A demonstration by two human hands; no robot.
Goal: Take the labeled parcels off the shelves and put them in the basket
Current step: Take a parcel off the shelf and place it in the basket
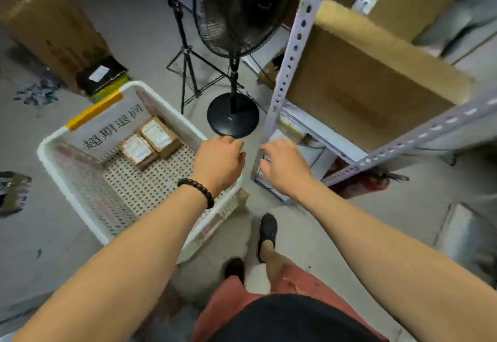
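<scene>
Two labeled parcels, one point(159, 135) and its neighbour point(137, 150), already lie in the white basket point(67, 193), which stands on the floor. They sit side by side, touching, at the far end of the basket floor, against the wall that carries a printed sign point(107, 126). Both lie flat with labels up. Their long axes look parallel, running from the signed wall out toward the basket's middle. The left grip point(217, 161) hangs over the basket's near right corner with knuckles up and fingers bent under, so I cannot tell whether it holds anything. The right grip point(285, 166) reaches toward the bottom of the shelf rack point(295, 37), fingers loosely bent and nothing seen in them. A large cardboard box point(363, 72) fills the shelf above, and no label shows on it. The likeliest trouble is the rack's perforated upright, which is just beside the right grip: a parcel drawn out at an angle could catch on it and slip. The fan base point(232, 115) is just beyond both grips and could be knocked. A parcel dropped rather than lowered could land on the two parcels already there.
</scene>
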